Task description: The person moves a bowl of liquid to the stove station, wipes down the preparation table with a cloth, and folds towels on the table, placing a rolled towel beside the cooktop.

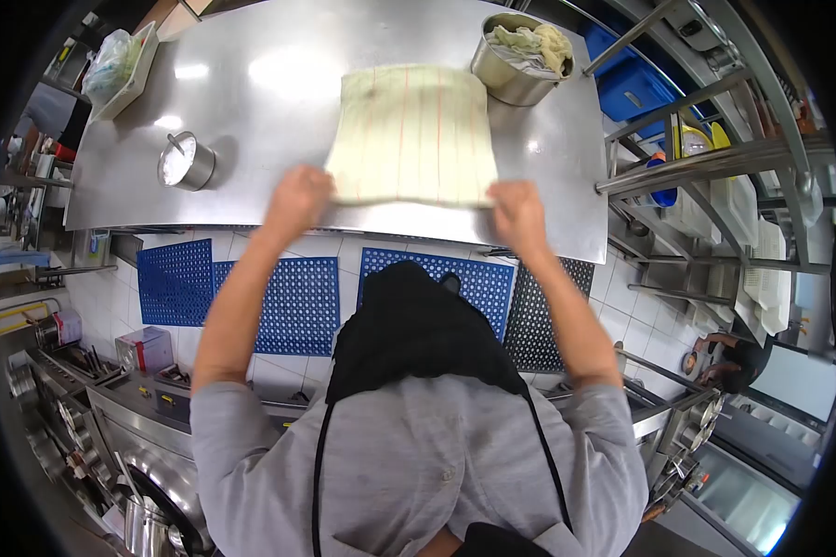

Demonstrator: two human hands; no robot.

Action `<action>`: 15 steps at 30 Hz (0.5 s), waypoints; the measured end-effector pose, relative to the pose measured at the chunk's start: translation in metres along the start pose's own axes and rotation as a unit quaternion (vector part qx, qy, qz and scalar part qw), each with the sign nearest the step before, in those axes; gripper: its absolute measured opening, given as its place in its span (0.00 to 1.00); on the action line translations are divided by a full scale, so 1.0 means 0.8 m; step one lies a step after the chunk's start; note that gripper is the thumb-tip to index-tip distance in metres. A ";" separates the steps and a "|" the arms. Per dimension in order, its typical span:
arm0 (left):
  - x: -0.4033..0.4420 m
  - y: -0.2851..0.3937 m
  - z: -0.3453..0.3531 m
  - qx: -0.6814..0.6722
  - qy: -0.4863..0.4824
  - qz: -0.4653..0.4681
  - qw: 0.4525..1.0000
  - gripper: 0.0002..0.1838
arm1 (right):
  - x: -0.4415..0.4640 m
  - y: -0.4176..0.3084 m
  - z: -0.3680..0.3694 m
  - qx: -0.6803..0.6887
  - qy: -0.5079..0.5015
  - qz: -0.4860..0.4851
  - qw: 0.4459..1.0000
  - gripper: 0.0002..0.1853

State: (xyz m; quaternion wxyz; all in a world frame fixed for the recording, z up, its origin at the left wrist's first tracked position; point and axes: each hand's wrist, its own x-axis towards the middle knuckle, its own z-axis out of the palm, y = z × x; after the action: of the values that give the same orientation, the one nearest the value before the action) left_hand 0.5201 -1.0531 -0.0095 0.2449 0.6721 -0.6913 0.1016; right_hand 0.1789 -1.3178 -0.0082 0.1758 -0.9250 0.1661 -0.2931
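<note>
A pale cream kitchen towel (pixel 413 135) with thin red stripes is stretched out over the steel table, its near edge pulled straight between my two hands. My left hand (pixel 299 200) is closed on the near left corner. At the near right corner my right hand (pixel 520 215) grips the cloth in the same way. Both hands are a little blurred by motion. Just beyond the towel, to the right, stands a steel pot (pixel 520 79) with crumpled cloths (pixel 534 48) in it.
On the left of the steel table (pixel 251 139) is a small metal container (pixel 188 162) of white contents with a utensil handle. A white tray (pixel 125 74) with plastic bags sits at the far left. Metal shelving (pixel 715 167) flanks the right side. Another person (pixel 738 362) is at far right.
</note>
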 end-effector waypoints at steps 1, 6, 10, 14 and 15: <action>-0.023 0.016 0.014 0.000 -0.021 0.008 1.000 0.08 | -0.030 -0.003 0.010 -0.010 -0.034 0.005 0.999 0.14; -0.079 0.094 0.000 -0.032 -0.012 -0.027 0.999 0.11 | -0.102 -0.067 -0.006 -0.059 -0.056 0.051 0.995 0.15; -0.071 0.102 -0.020 -0.086 -0.059 -0.084 0.991 0.15 | -0.081 -0.106 -0.033 -0.053 -0.147 0.097 0.983 0.15; -0.008 0.081 -0.004 -0.158 0.000 -0.163 0.974 0.20 | -0.025 -0.098 -0.010 0.043 -0.042 0.153 0.986 0.15; 0.015 0.067 0.019 -0.133 0.012 -0.169 0.977 0.24 | -0.001 -0.085 0.006 0.046 -0.035 0.165 0.985 0.18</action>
State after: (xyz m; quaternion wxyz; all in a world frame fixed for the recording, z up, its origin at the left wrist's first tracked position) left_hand 0.4646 -1.0663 -0.0066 0.3539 0.7396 -0.5720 -0.0257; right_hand 0.1952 -1.2560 0.0164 0.2699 -0.8854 0.2965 -0.2353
